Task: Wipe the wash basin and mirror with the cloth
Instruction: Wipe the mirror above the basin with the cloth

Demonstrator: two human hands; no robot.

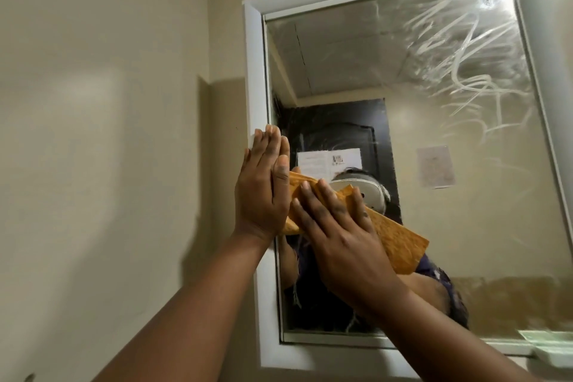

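Beige painted wall point(102, 102) behind, carrying a rectangular white-framed mirror point(434, 102) with whitish smear streaks across its upper right glass. Left hand point(263, 186) raised flat against the mirror's left white frame point(255, 71), fingers point(269, 146) straight and pressed together, pointing up, holding nothing. Right hand point(341, 236) laid flat on a folded orange cloth point(393, 239), fingers straight and slightly spread, pressing the cloth against the lower left part of the glass, just beside the left hand and touching its thumb side. Cloth slanting down to the right, its far end sticking out past the right hand. Reflected in the glass: a dark door with a white paper sheet point(328, 160), a second pale sheet point(435, 167) on the reflected wall, and both forearms. Pale green ledge object point(548, 344) at the mirror's lower right corner, too cropped to identify. Wash basin out of view.
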